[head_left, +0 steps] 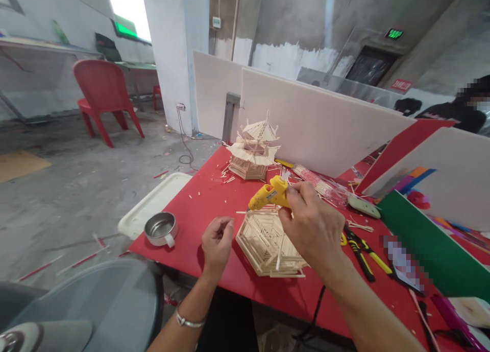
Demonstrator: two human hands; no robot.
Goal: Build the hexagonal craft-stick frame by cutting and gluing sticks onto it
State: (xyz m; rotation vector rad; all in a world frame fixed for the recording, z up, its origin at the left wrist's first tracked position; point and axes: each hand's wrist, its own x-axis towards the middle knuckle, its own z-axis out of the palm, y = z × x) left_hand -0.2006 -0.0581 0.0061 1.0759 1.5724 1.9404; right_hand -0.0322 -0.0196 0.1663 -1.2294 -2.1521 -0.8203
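My right hand (312, 224) is wrapped round a yellow hot glue gun (269, 193), whose nozzle points left and down. Below the gun lies a hexagonal frame of stacked thin wooden sticks (268, 244). The nozzle tip is close to the frame's far left corner, where a short stick (241, 212) juts out to the left; whether they touch I cannot tell. My left hand (217, 239), with a silver bangle on its wrist, is closed just left of the frame. Its fingers are curled, and anything inside them is hidden.
Behind stands a stick-built pagoda model (254, 150) on the red table (199, 204). A metal cup (161, 229) sits at the left edge. Rightward lie packaged sticks (314, 181), black-yellow pliers (360, 252) and a green board (429, 239). A person (455, 109) is beyond the white panels.
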